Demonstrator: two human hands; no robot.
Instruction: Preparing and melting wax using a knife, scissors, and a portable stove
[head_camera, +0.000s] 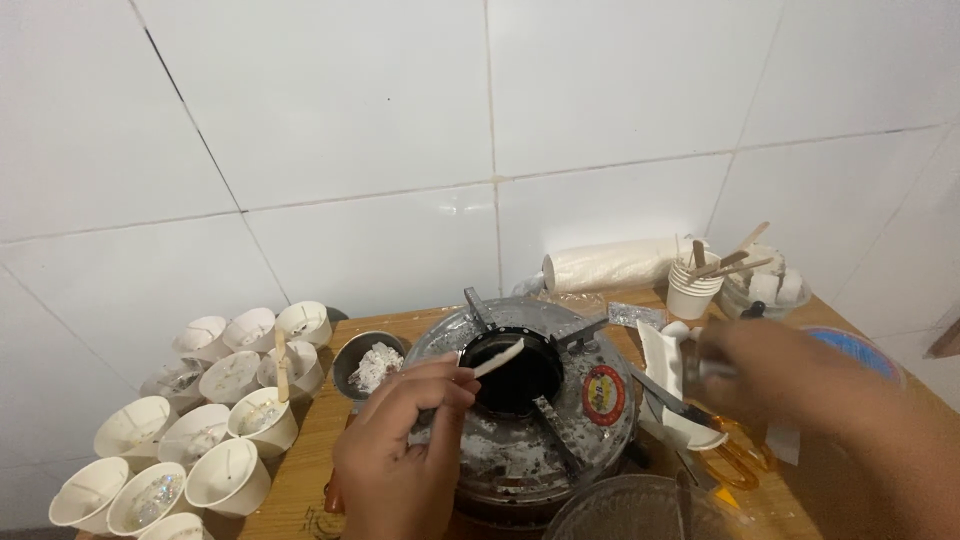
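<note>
My left hand (400, 450) pinches a thin white stick (497, 358) and holds its tip over the dark opening of a round metal burner stove (520, 450). My right hand (790, 375), blurred, reaches toward a small white cup-like object (690, 345) at the right of the stove; whether it grips it is unclear. Beneath that hand lie a white curved dish (665, 385) and a dark metal tool (665, 395).
Several white paper cups (230, 478) with wicks stand in rows at the left. A small dark bowl (372, 365) with white material sits behind my left hand. A paper cup of wooden sticks (694, 285), a roll of cups (610, 265), a container of white blocks (770, 288), a clear bowl (640, 510) and scissors (735, 462) are nearby.
</note>
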